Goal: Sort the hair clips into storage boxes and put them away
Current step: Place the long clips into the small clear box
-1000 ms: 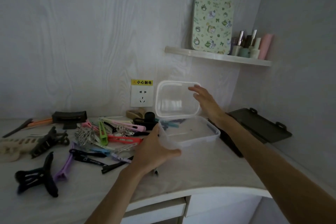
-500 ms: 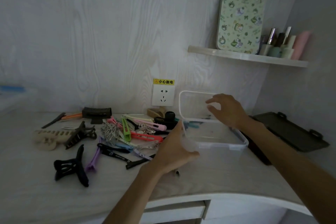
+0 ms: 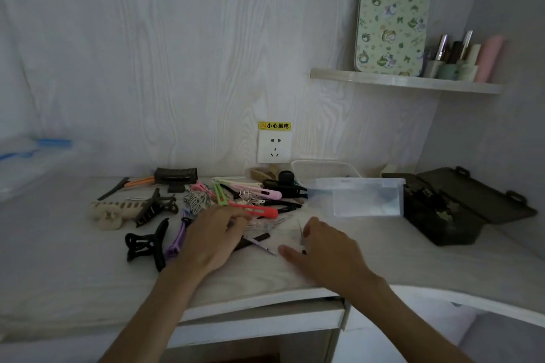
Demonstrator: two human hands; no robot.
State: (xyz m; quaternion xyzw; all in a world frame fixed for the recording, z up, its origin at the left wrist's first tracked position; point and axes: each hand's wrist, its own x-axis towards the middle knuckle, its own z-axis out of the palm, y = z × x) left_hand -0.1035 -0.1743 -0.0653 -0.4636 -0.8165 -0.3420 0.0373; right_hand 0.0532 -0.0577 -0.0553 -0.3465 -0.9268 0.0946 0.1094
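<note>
Several hair clips (image 3: pixel 253 209) lie in a pile on the white desk (image 3: pixel 73 268): pink, red, green, purple and black ones, plus claw clips (image 3: pixel 146 244) to the left. My left hand (image 3: pixel 215 237) rests palm down on the near edge of the pile, fingers loosely on thin clips. My right hand (image 3: pixel 324 247) hovers beside it over a thin silver clip (image 3: pixel 301 237), thumb stretched to the left. A clear storage box (image 3: pixel 364 197) stands open right of the pile, its lid (image 3: pixel 323 167) folded back toward the wall.
A black box (image 3: pixel 442 221) with its lid open stands at the right. A wall socket (image 3: pixel 274 146) sits behind the pile. A shelf (image 3: pixel 404 81) with bottles hangs above on the right. A clear bin with blue clasps (image 3: pixel 35 156) is at far left.
Both hands have let go of the clear box and its lid and come down to the clips at the desk's front. The lid now lies folded back.
</note>
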